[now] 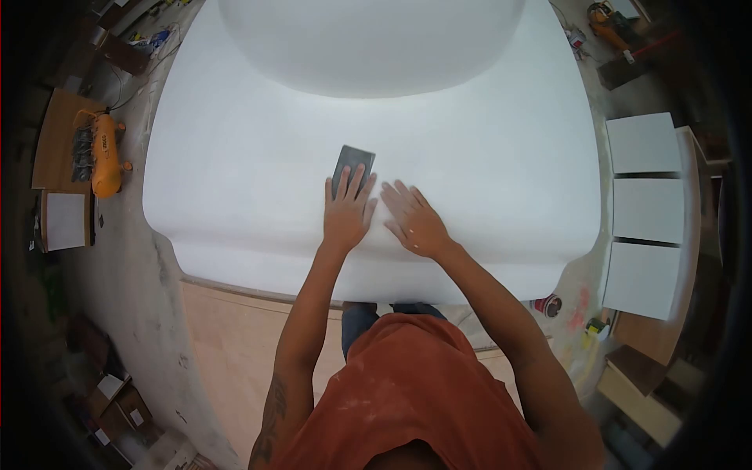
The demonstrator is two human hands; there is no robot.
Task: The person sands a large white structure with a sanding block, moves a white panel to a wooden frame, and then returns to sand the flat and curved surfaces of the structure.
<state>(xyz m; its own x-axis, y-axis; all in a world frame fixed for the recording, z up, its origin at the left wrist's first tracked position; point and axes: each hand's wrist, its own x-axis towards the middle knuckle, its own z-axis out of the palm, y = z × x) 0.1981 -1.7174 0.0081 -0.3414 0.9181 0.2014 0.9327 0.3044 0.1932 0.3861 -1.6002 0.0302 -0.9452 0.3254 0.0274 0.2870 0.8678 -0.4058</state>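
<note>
A large white, smoothly curved surface (258,172) fills the middle of the head view. On it lies a dark grey rectangular block (357,157), tilted slightly to the right. My left hand (347,211) rests over the lower part of this block, fingers spread and pressed on it from above, with the block's far end showing beyond the fingertips. Just to the right, my right hand (417,222) is laid flat on the white surface, fingers extended and pale with dust, holding nothing. The two hands are close together but apart.
An orange air compressor (106,153) stands on the left. White panels (647,210) lie in a row at the right. A can (548,305) sits by the surface's lower right edge. Wooden boards (227,329) are below the near edge, and cords and tools (157,39) lie upper left.
</note>
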